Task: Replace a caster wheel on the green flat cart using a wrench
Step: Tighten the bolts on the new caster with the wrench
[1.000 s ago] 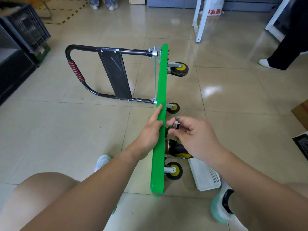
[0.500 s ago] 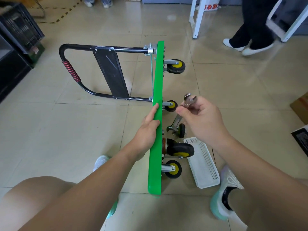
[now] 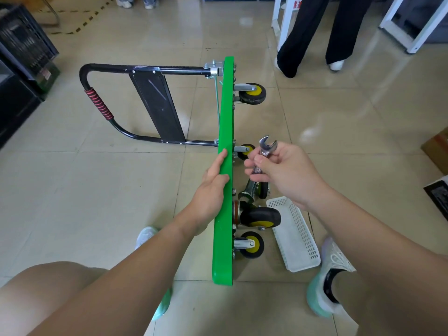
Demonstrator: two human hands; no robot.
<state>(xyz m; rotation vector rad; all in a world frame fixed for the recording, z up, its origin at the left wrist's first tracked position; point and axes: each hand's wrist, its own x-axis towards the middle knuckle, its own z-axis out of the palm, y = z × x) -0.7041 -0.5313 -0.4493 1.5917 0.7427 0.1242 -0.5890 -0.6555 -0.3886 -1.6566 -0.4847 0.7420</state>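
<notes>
Fingers (image 3: 250, 158) of the right hand (image 3: 284, 174) are curled round a silver wrench (image 3: 266, 147), which is pinched by its shaft with the open end pointed up and away, just right of the cart and apart from it. The left hand (image 3: 213, 187) is pressed against the upper edge of the green flat cart (image 3: 225, 112), the one finger in view laid straight along it and the thumb set on top. The cart is stood on its side on the tiled floor (image 3: 97, 190), seen edge-on, with its black handle (image 3: 145, 68) stretched out to the left. Four casters are carried on its right face, the far one (image 3: 252, 93) yellow-hubbed. A loose caster (image 3: 254, 190) is seen beneath the right hand, beside the deck. A white basket (image 3: 299, 241) is laid on the floor to the near right. A bystander's dark trouser legs (image 3: 312, 27) are seen at the far right.
</notes>
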